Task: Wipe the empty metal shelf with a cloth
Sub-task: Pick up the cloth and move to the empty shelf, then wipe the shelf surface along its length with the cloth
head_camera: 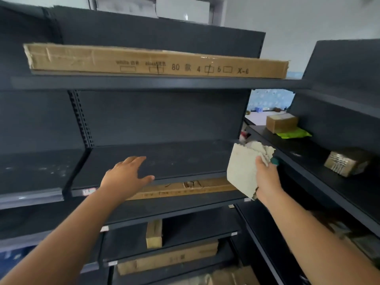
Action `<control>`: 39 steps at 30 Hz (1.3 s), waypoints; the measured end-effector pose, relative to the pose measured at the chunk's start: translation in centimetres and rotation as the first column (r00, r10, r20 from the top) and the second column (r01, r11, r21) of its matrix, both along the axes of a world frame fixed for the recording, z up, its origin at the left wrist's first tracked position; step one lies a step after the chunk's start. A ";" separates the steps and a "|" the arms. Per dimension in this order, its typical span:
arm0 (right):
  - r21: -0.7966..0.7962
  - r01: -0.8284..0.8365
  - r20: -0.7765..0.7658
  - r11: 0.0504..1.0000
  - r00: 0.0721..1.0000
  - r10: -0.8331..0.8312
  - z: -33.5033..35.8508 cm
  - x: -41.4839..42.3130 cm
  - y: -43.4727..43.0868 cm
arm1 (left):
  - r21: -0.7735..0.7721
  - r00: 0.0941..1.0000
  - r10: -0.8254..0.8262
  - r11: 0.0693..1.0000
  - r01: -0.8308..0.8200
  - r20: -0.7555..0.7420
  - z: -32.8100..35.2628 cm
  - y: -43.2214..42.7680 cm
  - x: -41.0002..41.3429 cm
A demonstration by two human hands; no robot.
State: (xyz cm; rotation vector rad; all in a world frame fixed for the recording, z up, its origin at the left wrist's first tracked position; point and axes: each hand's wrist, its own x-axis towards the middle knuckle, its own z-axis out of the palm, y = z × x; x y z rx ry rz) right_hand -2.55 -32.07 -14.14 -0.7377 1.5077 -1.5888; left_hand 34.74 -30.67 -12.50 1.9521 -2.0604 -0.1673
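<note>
The empty dark metal shelf [185,159] spans the middle of the view, dusty with pale specks. My left hand [127,174] reaches over its front edge, palm down, fingers spread, holding nothing. My right hand [267,179] is at the shelf's right end, closed on a pale beige cloth [244,167] that hangs folded in the air just in front of the shelf's right corner. The cloth does not touch the shelf surface.
A long flat cardboard box [156,62] lies on the shelf above. Another long carton [185,189] sits on the shelf below. More boxes [168,259] fill lower shelves. A second rack on the right holds a brown box [281,122], a green packet [294,133] and a bundle [343,162].
</note>
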 end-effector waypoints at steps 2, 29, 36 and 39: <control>0.032 0.048 0.052 0.998 0.997 -0.049 -1.6 -1.0 -2.5 | 0.072 1.000 0.014 0.997 -0.013 -0.006 -2.0 -2.2 0.8; 0.297 -0.633 -0.554 0.715 0.496 0.669 -13.6 12.1 -29.1 | 0.481 0.980 -0.095 0.877 0.000 0.174 -12.7 -20.7 -3.1; 0.112 -0.397 0.256 0.911 0.897 0.360 -8.6 4.3 -33.7 | 0.541 0.966 -0.141 0.841 0.001 0.217 -11.6 -21.4 -3.2; 0.098 -0.231 0.169 0.968 0.962 0.212 -7.1 -3.2 -36.5 | 0.509 0.976 -0.092 0.860 -0.021 0.196 -11.3 -21.6 -3.3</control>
